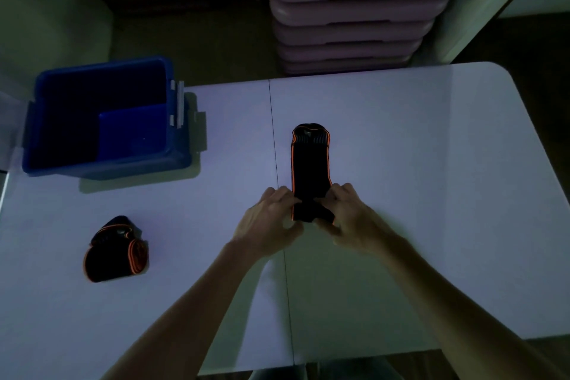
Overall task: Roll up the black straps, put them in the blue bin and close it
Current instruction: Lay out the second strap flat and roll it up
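dimly lit, nothing on any surface carries writing or a label that can be read. on the pale, smooth tabletop [401, 120], which has a thin dark seam running front to back, a black strap [310, 163] with thin orange piping along its edges lies stretched away from the person; its far end is rounded and shows faint ribbing, and the cloth looks soft and matte. the near end is folded over into a small roll, and both hands work it: the left hand [271, 219] has its fingers curled onto the left side of the roll, the right hand [348, 216] likewise pinches the right side, so each grip is closed around the strap's near end. well to the left, near the tabletop's front, a second strap [115, 251] sits already rolled into a loose bundle, its orange edges showing as concentric arcs. at the far left stands the blue bin [105, 160], a rectangular plastic box with rounded corners and glossy walls, open on top, with a pale clip on its right rim; its inside is too dark to make out. beyond the tabletop rises a stack of lilac plastic cases [354, 18] with rounded edges.
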